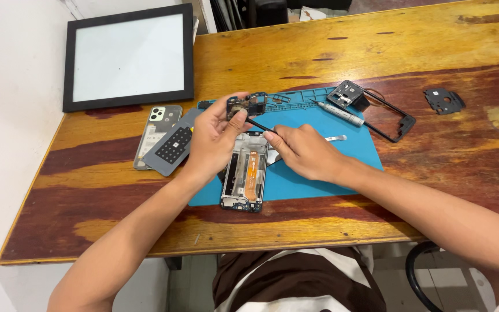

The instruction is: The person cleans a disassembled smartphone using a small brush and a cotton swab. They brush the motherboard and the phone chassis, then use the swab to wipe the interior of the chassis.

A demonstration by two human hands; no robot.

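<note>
Blue matting (pixel 319 179) is lying under an opened phone frame (pixel 245 173), its long axis running toward and away from the person. Above it the left hand (pixel 212 141) is pinching a small dark circuit board (pixel 248 106) while the right hand (pixel 304 151) is gripping a thin black tool (pixel 259 125) (tip angled up-left at the board). Farther off, a screwdriver (pixel 345 114), a black frame (pixel 385 118), a phone back (pixel 156 134) and a framed panel (pixel 128 58) are resting on the wooden table (pixel 376 52).

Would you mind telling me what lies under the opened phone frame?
The opened phone frame lies on the blue mat, which rests on the wooden table. Whatever sits directly beneath the frame is covered.
</note>
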